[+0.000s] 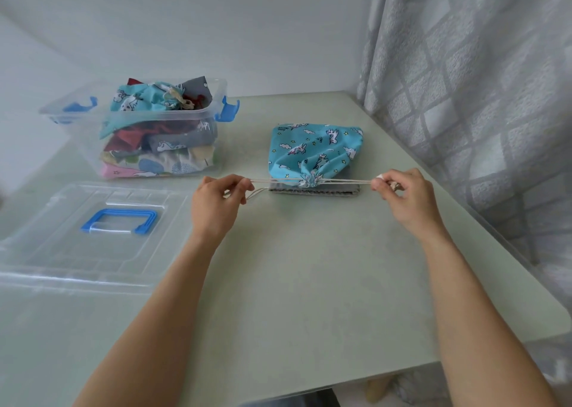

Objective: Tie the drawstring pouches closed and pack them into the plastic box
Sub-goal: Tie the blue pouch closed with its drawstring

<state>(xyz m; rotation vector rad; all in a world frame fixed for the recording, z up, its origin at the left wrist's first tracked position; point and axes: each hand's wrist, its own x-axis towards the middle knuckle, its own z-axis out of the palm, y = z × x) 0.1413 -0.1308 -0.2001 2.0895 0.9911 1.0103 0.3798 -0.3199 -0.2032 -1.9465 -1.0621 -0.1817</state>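
Pouch [315, 149] lies between plastic box [148, 127] and curtain [470, 81]

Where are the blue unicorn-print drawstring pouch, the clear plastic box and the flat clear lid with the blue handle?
blue unicorn-print drawstring pouch [315, 146], head view, printed cloth body.
clear plastic box [213, 127], head view, right wall.
flat clear lid [46, 220], head view, bare left panel.

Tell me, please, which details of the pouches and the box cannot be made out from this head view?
- Grey pouch: mostly hidden under the blue unicorn pouch; whether it is tied cannot be told.
- Cord ends: hidden inside the left hand and right hand.
- Plastic box: pouches are heaped; their count is unclear.
- Lid: near edge is washed out.
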